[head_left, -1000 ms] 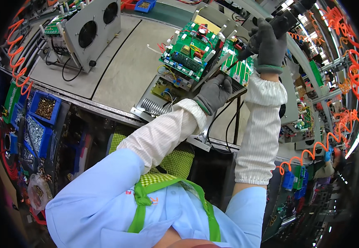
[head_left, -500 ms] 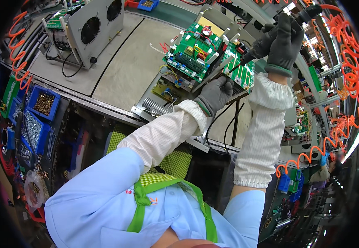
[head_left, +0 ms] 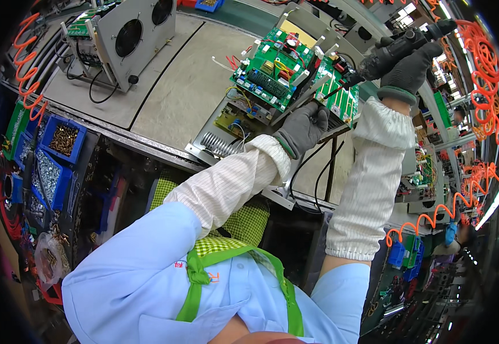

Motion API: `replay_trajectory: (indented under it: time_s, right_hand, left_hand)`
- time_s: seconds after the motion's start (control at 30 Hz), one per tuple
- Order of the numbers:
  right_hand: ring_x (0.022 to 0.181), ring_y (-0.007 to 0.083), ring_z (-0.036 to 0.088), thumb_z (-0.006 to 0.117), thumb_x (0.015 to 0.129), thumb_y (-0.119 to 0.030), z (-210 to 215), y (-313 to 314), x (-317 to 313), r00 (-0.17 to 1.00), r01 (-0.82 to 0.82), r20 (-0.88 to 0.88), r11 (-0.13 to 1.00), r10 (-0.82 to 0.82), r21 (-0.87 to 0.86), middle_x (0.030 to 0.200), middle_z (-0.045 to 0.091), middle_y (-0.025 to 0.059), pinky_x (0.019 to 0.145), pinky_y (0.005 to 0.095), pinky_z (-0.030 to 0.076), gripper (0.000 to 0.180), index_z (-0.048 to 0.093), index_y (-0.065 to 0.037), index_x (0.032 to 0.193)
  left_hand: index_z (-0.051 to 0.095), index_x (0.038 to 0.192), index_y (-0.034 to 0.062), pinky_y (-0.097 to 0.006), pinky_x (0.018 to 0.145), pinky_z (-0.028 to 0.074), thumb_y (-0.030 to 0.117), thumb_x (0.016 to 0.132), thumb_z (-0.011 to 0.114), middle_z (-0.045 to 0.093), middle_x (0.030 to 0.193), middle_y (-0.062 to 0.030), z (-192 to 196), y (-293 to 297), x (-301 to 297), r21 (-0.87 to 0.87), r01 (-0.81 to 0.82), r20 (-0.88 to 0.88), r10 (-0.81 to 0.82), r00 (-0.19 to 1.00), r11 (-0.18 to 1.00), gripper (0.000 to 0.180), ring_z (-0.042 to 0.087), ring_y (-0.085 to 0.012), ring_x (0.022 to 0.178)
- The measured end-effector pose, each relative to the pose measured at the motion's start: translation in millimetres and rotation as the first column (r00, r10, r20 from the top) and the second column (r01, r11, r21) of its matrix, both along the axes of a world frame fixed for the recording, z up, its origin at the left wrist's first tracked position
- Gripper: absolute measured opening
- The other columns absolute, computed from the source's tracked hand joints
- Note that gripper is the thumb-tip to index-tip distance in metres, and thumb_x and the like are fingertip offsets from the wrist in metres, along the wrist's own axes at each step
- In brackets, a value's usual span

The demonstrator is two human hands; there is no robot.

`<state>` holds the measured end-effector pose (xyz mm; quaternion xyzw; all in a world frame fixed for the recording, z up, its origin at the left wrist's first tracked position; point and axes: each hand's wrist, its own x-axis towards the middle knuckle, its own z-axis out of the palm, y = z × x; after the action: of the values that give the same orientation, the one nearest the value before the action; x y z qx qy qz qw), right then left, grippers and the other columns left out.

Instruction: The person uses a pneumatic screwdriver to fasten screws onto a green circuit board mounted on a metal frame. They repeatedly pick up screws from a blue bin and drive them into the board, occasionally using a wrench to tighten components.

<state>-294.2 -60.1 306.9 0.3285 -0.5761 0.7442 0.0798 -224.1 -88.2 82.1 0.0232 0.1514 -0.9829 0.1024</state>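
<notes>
Scanning left to right, with the clock centred on the view, we meet a blue bin of brass-coloured fasteners (head_left: 76,156) just past nine o'clock. Below it, at nine, is a blue bin of silver fasteners (head_left: 64,184), and a clear plastic bag (head_left: 47,260) slumps at eight. Toward eleven, a grey chassis with two round black fans (head_left: 149,43) stands on the workbench (head_left: 172,92). Close to centre, at half past ten, we see a metal coil (head_left: 219,144) on the near part of an open electronic assembly (head_left: 294,104), whose populated green circuit board (head_left: 271,69) sits near twelve.

Our gloved left hand (head_left: 304,129) lies near centre toward two o'clock, its fingers curled about halfway against the near side of the assembly; we cannot tell whether it grips anything there. Black cables (head_left: 317,184) hang below it, at three. From that hand, a second green circuit board (head_left: 344,103) lies at two o'clock.

Farther out at two, our gloved right hand (head_left: 413,70) is wrapped around a black power screwdriver (head_left: 395,53). Its thin bit points toward eight o'clock, ending just beside the left fingertips. Beyond, orange coiled hoses (head_left: 482,60) bunch at two, and blue bins (head_left: 396,252) stand at four.
</notes>
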Motion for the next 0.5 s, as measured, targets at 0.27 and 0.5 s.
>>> replay_trajectory:
  time_s: [0.27,0.5]
  right_hand:
    - [0.06,0.0202,0.062,0.066,0.083,-0.033,-8.5,-0.2,-28.0,0.983,0.045,-0.172,0.997,-0.056,-0.064,0.075,0.064,0.0127,0.053,0.0315,0.053,0.034,0.053,-0.007,0.101]
    - [0.055,0.018,0.062,0.07,0.078,-0.017,-15.2,-8.7,-2.2,0.984,-0.098,-0.136,0.986,0.117,0.137,0.07,0.063,0.0115,0.049,0.0285,0.049,0.025,0.055,-0.002,0.093]
  left_hand:
    - [0.055,0.105,-0.0017,-0.025,0.065,0.057,0.01,0.095,0.049,0.057,0.097,-0.0138,0.7,-0.8,-1.0,-0.014,0.002,-0.034,-0.003,0.999,1.0,0.016,0.06,-0.018,0.079]
    - [0.05,0.11,-0.0044,-0.026,0.067,0.057,0.007,0.095,0.047,0.057,0.096,-0.0139,-1.9,0.4,-2.7,0.039,0.035,-0.03,-0.034,0.999,0.999,0.019,0.06,-0.0194,0.08]
